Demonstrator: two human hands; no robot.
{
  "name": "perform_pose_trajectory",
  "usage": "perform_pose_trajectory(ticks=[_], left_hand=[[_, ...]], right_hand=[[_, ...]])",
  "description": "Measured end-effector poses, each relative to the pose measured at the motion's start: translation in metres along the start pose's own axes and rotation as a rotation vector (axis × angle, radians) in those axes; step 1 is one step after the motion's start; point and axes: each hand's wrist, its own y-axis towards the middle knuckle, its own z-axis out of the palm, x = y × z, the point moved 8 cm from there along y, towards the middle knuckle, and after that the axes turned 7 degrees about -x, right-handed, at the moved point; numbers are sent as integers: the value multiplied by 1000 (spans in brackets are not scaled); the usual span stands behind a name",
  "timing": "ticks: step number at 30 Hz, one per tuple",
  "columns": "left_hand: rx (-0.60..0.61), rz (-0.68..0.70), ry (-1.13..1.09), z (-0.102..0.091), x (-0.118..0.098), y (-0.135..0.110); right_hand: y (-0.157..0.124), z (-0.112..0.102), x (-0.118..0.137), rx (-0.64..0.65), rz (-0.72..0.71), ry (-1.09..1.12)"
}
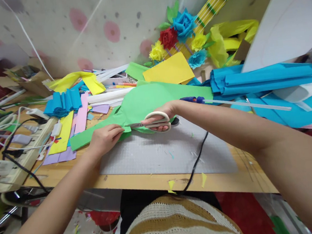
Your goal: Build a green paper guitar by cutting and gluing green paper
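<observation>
A large piece of green paper (148, 97) lies across the grey cutting mat (166, 157), with a rounded middle and long strips running left and right. My left hand (106, 137) pinches its near edge, fingers closed on the paper. In my right hand (163, 118) is a pair of scissors (159, 122) with white handles, fingers through the loops. The blades point left at the green paper's edge, close to my left fingertips. Whether the blades are fully closed is hard to make out.
A glue gun (192, 100) with a clear stick lies right of the green paper, its black cord crossing the mat. Blue crepe paper (264, 78) is piled at right. Power strips (35, 149) with tangled cables sit at left. Paper flowers (183, 25) and yellow card (169, 70) stand behind.
</observation>
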Motion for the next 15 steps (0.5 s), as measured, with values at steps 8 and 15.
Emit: perform_pose_trajectory(ticks=[8, 15], left_hand=[[-25, 29, 8, -2, -2, 1], [2, -146, -207, -8, 12, 1]], right_hand=[[2, -5, -3, -56, -7, -17], [-1, 2, -2, 31, -2, -24]])
